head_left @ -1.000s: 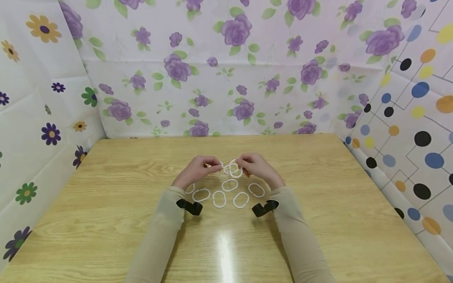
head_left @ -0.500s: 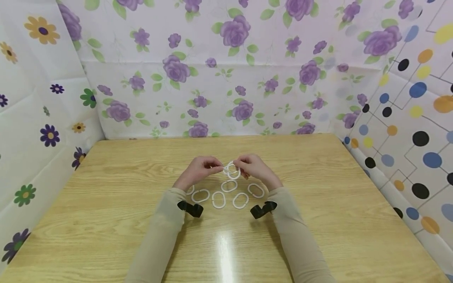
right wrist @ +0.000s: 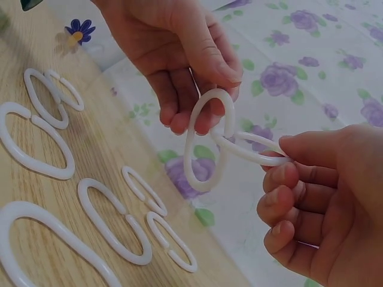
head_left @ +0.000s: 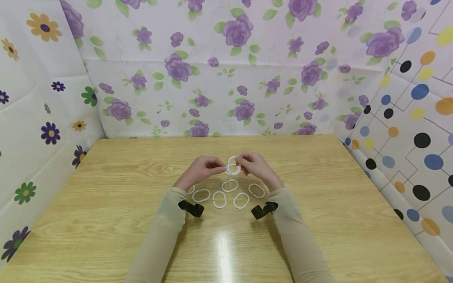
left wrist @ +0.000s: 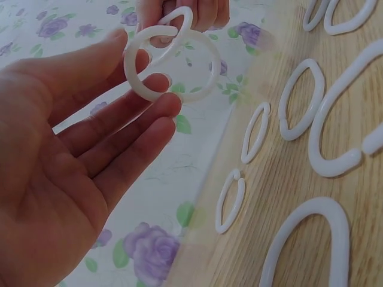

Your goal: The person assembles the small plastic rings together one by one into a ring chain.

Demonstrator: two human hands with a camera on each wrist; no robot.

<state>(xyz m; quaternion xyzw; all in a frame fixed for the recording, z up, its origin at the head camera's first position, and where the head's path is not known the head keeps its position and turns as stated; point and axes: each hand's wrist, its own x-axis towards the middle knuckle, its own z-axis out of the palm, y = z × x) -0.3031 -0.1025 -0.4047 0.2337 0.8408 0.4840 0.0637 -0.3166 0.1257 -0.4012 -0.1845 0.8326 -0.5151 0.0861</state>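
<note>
In the head view my left hand [head_left: 202,170] and my right hand [head_left: 258,169] face each other above the table. Left thumb and fingertips pinch a white plastic oval link [left wrist: 206,84], which has a small gap in its loop. Another white link [right wrist: 251,156] is pinched between my right thumb and index finger. The two links cross and look hooked through one another; fingers partly cover both. Below the hands, several loose white links lie on the wood, among them a link [head_left: 230,185] nearest the hands and a link [head_left: 256,191] by the right wrist.
The wooden table [head_left: 106,220] ends at a flowered cloth wall [head_left: 212,98] behind. A dotted cloth [head_left: 400,129] hangs on the right, another flowered cloth [head_left: 63,125] on the left. One loose link [head_left: 191,190] is partly hidden by my left wrist.
My left hand has shifted slightly right, closer to the right hand. The two held links now overlap more than before. The loose links on the table have stayed put.
</note>
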